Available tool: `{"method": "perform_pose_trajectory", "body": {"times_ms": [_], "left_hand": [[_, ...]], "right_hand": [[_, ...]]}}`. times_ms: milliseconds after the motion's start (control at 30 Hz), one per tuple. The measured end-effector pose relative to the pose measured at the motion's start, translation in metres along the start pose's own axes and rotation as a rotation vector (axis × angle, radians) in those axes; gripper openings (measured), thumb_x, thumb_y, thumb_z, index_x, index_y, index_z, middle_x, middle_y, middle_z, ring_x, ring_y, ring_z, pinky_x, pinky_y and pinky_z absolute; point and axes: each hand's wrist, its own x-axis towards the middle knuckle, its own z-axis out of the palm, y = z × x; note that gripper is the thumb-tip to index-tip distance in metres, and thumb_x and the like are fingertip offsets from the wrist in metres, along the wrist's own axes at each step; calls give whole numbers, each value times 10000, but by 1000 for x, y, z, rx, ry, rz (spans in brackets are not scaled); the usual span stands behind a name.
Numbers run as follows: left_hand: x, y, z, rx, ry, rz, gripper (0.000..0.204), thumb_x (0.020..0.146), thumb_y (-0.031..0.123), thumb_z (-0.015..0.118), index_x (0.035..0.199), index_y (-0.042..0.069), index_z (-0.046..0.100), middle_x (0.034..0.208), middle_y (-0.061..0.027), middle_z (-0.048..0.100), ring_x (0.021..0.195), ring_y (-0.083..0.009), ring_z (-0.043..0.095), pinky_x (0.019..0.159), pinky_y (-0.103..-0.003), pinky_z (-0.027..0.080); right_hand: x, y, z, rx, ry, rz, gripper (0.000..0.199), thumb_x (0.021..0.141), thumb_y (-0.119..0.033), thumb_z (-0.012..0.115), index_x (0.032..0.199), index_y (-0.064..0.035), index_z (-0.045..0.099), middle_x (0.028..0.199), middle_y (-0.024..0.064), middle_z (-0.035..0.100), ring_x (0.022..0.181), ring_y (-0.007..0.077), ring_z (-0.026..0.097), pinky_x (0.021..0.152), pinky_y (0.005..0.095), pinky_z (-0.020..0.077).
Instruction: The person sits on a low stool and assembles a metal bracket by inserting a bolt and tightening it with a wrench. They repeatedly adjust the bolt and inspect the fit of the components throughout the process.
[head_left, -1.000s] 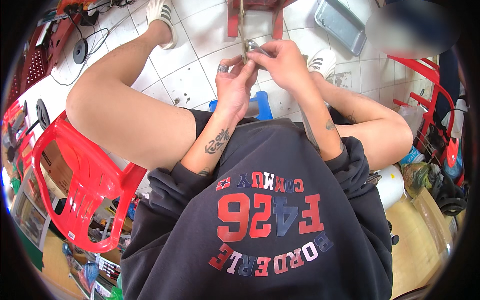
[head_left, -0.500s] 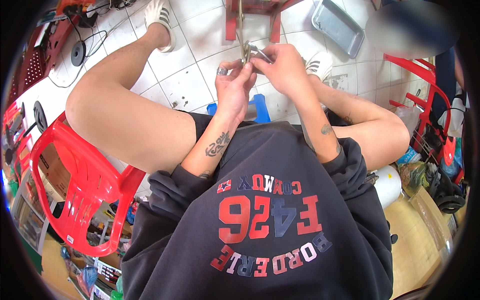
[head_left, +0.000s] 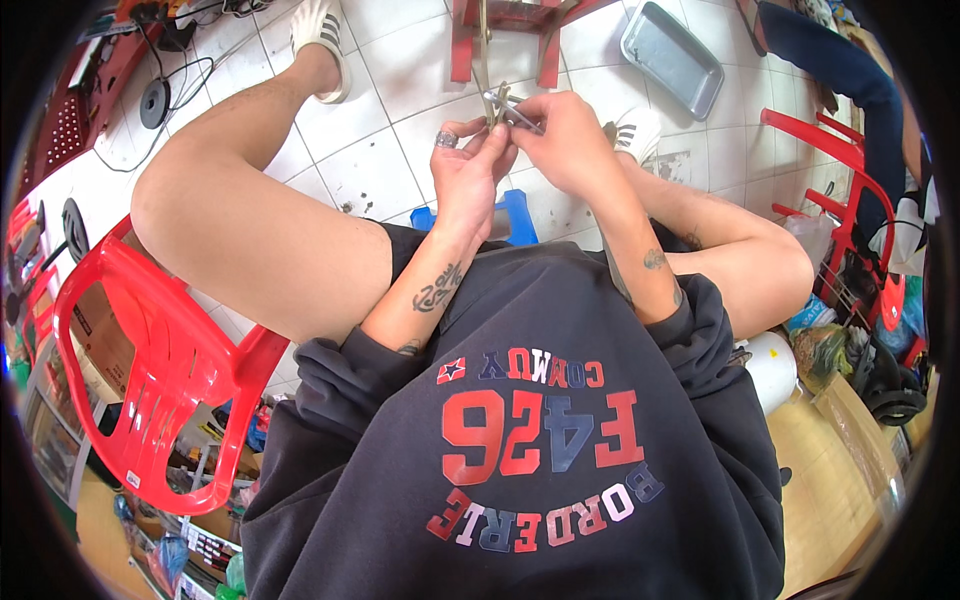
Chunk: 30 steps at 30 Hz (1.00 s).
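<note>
Close together beyond my lap, both hands work at one small brass-coloured metal piece (head_left: 502, 96). My left hand (head_left: 466, 180), with a ring on one finger, pinches this piece from below, thumb pressed against it. In my right hand (head_left: 566, 140) the fingers are closed round a slim silver metal rod (head_left: 522, 117), which slants across the piece. The exact kind of either item is too small to tell. A thin brownish strip (head_left: 483, 55) runs from near the piece up toward a red metal frame (head_left: 507, 15).
A grey tray (head_left: 673, 60) lies on the white tiled floor at right. A blue plastic stool (head_left: 516, 216) is partly visible below my hands. Red plastic chairs (head_left: 150, 350) stand on both sides. At upper right is another person's dark trouser leg (head_left: 835, 55). Black cables (head_left: 185, 90) lie at upper left.
The silver rod in my right hand has turned slightly, and its end now crosses the brass-coloured piece further left. My right hand has shifted slightly left; my left hand stays nearly still.
</note>
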Motion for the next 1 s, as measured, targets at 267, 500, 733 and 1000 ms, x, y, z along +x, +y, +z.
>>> {"method": "perform_pose_trajectory", "body": {"times_ms": [267,500,733,1000], "left_hand": [[2,-2,-1,13,-17,22,225,953,31,605,1102,2,439,1066,-174,659,918,-164,653,805,-259,555],[-1,5,2,-42,-19,-25,208,964,32,577,1108,10,428,1077,-193,645,950,-190,659,856,-287,561],[-4,5,4,-83,-14,-24,210,966,28,566,1112,-21,424,1096,-225,637,987,-219,655,896,-305,550],[0,2,1,-66,-12,-17,223,962,44,583,1117,-21,436,1103,-212,646,952,-190,653,854,-275,553]], "right_hand": [[5,-3,3,-124,-40,-112,152,815,-45,621,894,66,689,762,240,663,724,380,657,686,434,510],[6,-8,0,-320,6,-76,167,806,-139,670,908,-16,718,806,201,682,794,385,666,724,457,521],[19,-1,-11,-259,-116,-164,208,776,-121,685,950,-14,724,830,200,696,804,360,679,742,426,528],[24,-4,-15,-152,-211,-79,220,764,-79,670,943,44,708,826,209,696,781,331,684,741,394,522]]}}
